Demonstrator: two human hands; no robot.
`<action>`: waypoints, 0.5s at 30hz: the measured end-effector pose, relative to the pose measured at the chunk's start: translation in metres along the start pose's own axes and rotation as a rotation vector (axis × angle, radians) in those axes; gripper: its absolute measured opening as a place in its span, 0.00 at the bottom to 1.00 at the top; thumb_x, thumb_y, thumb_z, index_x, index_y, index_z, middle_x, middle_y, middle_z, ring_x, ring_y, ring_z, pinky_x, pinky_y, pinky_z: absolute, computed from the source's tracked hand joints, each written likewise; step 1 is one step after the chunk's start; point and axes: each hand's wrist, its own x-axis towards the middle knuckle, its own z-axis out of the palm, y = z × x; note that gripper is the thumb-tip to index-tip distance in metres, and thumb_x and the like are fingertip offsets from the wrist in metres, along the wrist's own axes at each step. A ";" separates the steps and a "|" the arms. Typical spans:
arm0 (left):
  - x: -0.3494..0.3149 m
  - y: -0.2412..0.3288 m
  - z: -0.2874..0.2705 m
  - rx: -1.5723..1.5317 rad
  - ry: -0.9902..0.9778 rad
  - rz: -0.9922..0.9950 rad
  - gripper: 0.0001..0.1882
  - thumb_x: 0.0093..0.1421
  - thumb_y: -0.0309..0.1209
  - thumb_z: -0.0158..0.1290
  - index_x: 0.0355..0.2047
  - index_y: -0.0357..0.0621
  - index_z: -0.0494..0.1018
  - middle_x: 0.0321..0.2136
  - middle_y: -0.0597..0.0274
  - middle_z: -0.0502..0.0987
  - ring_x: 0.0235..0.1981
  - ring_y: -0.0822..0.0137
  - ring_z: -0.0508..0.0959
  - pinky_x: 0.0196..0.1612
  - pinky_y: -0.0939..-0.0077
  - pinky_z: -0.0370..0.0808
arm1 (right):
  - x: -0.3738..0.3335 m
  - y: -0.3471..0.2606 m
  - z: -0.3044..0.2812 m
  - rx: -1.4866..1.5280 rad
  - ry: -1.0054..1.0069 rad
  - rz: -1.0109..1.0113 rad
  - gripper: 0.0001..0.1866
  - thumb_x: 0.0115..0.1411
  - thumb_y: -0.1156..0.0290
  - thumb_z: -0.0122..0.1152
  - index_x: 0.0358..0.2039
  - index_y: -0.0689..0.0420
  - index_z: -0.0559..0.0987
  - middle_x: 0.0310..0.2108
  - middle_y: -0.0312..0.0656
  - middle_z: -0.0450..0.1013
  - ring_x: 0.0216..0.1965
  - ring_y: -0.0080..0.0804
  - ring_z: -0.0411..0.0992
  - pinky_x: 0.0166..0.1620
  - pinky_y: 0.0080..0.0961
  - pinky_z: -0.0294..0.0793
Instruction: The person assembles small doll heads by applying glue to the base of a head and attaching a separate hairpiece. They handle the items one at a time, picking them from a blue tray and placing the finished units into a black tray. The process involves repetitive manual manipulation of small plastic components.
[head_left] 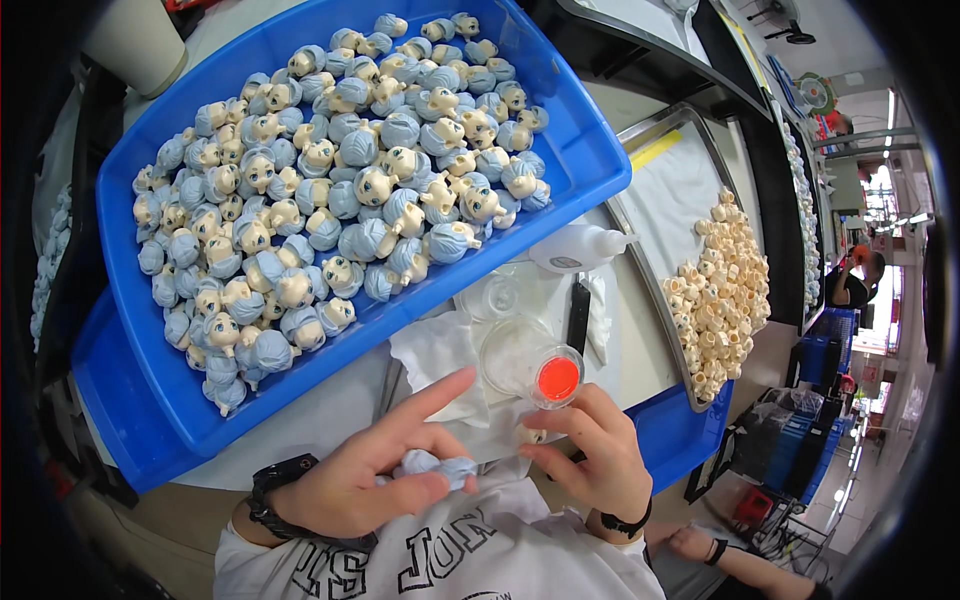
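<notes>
So we've got a pale blue hair piece pinched in our left hand, index finger sticking out, and our right hand pinching a small cream piece just near of the red-filled cup. Blue bin of doll heads far left, cream parts right.

Doll heads fill the bin, and to the bin's right is a metal tray with small hollow doll parts heaped in it. A squeeze bottle is just beside the bin's near right side, with a paint cup farther before the bin. Both the left hand and the right hand are before the bin, the right beyond its near side.
</notes>
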 end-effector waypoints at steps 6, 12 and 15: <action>0.021 0.001 0.012 0.201 -0.035 -0.068 0.43 0.55 0.22 0.44 0.61 0.42 0.26 0.35 0.55 0.70 0.37 0.72 0.69 0.44 0.82 0.65 | -0.020 -0.005 0.010 0.054 0.181 0.138 0.17 0.37 0.75 0.69 0.31 0.58 0.76 0.40 0.47 0.67 0.38 0.35 0.70 0.34 0.25 0.71; 0.029 -0.006 0.014 0.245 -0.055 -0.024 0.43 0.55 0.22 0.44 0.61 0.41 0.26 0.36 0.56 0.70 0.38 0.73 0.68 0.45 0.81 0.64 | -0.030 0.003 0.027 0.270 0.244 0.049 0.17 0.40 0.74 0.70 0.32 0.58 0.75 0.53 0.59 0.59 0.50 0.47 0.65 0.46 0.33 0.68; 0.028 -0.009 0.013 0.266 -0.053 -0.019 0.44 0.55 0.22 0.44 0.61 0.41 0.25 0.37 0.56 0.69 0.39 0.72 0.68 0.46 0.80 0.64 | -0.030 0.007 0.024 0.297 0.197 0.026 0.17 0.40 0.73 0.69 0.33 0.58 0.74 0.54 0.61 0.57 0.52 0.49 0.63 0.47 0.35 0.67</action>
